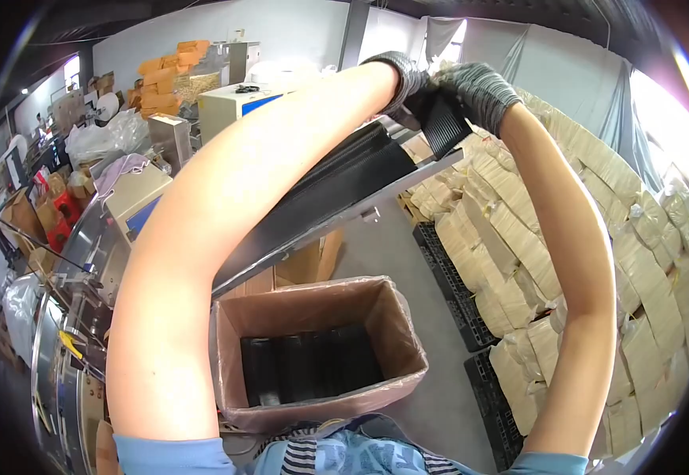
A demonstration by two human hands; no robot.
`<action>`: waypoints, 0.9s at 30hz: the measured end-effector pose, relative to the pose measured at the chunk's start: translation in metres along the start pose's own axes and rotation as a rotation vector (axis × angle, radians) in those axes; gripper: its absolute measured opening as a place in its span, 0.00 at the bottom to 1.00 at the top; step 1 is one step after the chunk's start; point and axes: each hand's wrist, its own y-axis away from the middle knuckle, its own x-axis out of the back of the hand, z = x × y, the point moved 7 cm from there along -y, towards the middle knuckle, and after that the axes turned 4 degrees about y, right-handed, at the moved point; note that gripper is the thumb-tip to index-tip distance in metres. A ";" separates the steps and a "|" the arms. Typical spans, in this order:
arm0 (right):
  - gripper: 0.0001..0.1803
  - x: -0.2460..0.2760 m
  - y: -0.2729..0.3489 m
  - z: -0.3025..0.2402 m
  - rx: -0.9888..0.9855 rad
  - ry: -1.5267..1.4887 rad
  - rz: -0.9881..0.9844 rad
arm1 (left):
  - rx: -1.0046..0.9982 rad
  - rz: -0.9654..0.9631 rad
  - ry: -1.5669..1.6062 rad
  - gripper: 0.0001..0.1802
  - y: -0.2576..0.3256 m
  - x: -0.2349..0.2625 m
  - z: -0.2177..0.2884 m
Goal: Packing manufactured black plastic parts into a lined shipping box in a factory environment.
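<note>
My two hands, in dark grey striped gloves, are raised together at the top middle, beyond the far end of a sloping metal tray. A black ribbed bundle, which looks like a stack of thin sheets or bags, hangs below them. My right hand is closed on its upper end. Beside it, my left hand is also closed at the bundle's top, its fingertips mostly hidden. More black material lies along the tray, partly behind my left forearm. What exactly the black pieces are is unclear.
Below the tray stands a cardboard box with a clear plastic liner and black stacks inside. At right, pale wrapped bundles are piled on black pallets. Machinery and a beige cabinet are at left.
</note>
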 end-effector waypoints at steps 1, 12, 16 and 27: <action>0.18 -0.002 0.004 -0.010 0.124 0.146 0.022 | -0.044 -0.078 -0.318 0.25 0.001 -0.007 0.004; 0.11 -0.048 0.008 -0.016 -0.068 -0.213 -0.374 | -0.059 -0.346 -0.502 0.20 -0.023 -0.054 -0.006; 0.10 -0.057 0.000 -0.018 -0.095 -0.415 -0.278 | 0.042 -0.173 -0.484 0.17 -0.031 -0.054 -0.027; 0.11 -0.044 0.019 -0.013 -0.184 -0.218 -0.305 | -0.520 0.456 -0.018 0.18 0.090 -0.054 0.029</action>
